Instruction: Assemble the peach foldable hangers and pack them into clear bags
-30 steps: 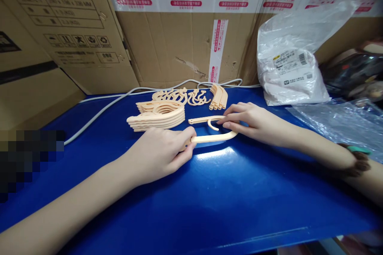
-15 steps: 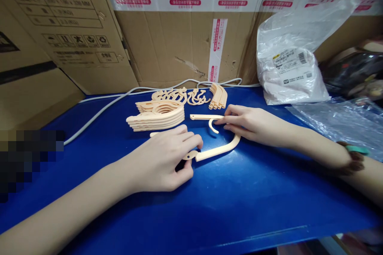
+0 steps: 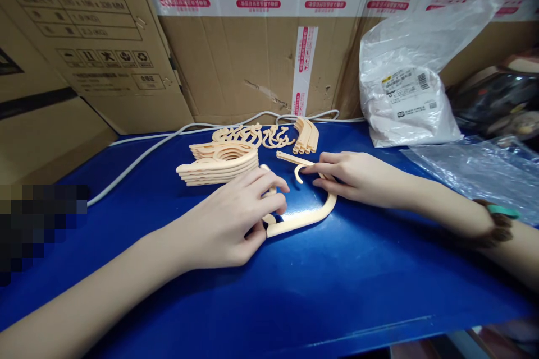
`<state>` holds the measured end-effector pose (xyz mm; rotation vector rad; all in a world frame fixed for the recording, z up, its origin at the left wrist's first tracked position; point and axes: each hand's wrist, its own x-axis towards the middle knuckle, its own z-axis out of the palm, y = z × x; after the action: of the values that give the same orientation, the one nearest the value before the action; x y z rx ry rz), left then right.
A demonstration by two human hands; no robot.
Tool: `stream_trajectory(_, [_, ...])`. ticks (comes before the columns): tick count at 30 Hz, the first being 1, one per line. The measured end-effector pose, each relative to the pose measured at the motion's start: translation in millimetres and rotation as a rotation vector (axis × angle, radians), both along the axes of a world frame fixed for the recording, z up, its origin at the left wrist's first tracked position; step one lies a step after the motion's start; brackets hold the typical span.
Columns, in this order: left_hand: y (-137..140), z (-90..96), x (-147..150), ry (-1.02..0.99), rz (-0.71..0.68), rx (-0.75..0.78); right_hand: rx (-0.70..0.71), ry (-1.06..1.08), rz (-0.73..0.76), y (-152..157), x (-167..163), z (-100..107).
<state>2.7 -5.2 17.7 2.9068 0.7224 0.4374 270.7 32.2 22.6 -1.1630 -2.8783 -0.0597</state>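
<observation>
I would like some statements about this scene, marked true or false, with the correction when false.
1. The right hand touches a curved cream piece. True.
2. The right forearm is bare. False: it wears a brown and green band.
3. The left hand is nearer to the stack of cream pieces than the right hand. True.
4. That stack lies on a red surface. False: it is on a blue table.
5. A white bag stands to the right of the stack. True.

There's one held frame (image 3: 309,221) and perhaps five stacked pieces (image 3: 219,171).
</observation>
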Motion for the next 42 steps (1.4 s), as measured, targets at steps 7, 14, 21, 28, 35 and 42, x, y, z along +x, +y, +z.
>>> stream_trajectory(7, [0.4,2.9,-0.6,0.004,0.023,-0.028,0.014,-0.03,-0.017,-1.9,-0.8,1.6])
stream_trajectory(14, [1.8,2.0,-1.2,0.008,0.117,-0.05,-0.005,-0.027,-0.059,-4.1,-3.7,2.1])
stream_trajectory(21, [0.1,1.8,1.5,0.005,0.177,-0.046,0.016,-0.026,-0.084,-4.2,-4.4,-0.2])
stream_trajectory(28, [-0.8,2.6,1.7,0.018,0.184,-0.108,-0.025,-0.018,-0.171,-9.5,-9.2,1.5])
stream_trajectory(35, [-1.1,3.9,4.4,0.025,0.141,-0.111,0.016,-0.031,-0.203,-8.8,-10.4,-1.6])
stream_trajectory(42, [-2.1,4.0,4.2,0.035,0.127,-0.112,0.021,-0.033,-0.207,-8.4,-11.1,-2.7])
